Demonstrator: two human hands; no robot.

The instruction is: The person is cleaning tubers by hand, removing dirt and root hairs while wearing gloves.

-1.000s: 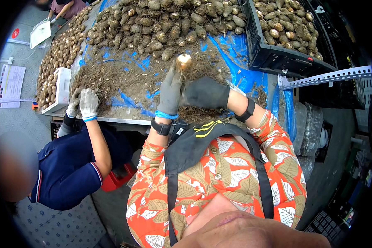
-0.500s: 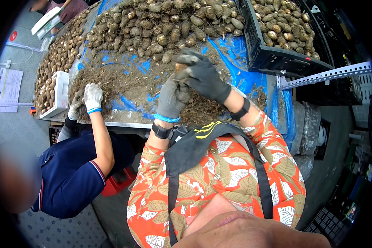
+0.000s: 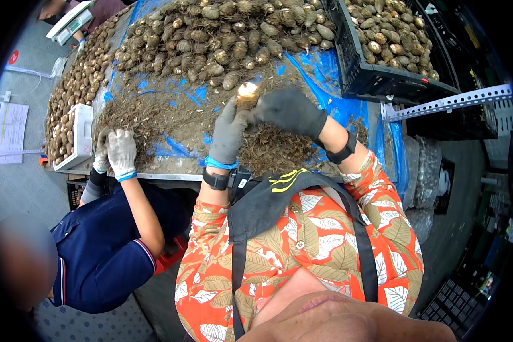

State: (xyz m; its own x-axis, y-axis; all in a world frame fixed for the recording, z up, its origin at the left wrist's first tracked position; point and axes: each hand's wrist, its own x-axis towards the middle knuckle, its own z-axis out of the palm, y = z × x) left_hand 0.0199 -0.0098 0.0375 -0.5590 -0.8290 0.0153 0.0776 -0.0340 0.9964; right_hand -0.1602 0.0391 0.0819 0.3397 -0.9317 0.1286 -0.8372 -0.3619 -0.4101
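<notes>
Brown, hairy tuber (image 3: pixel 247 94): likely firm, light, best gripped round its sides. Left hand (image 3: pixel 228 134) grasps it; right hand's (image 3: pixel 290 113) hold I cannot tell.

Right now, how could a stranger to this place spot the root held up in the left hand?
Start at the big heap of taro roots on the blue-sheeted table. Just below the heap in the picture, the grey-gloved left hand holds up a single root. Its large, bright white end sets it apart from its mostly brown neighbours.
</notes>
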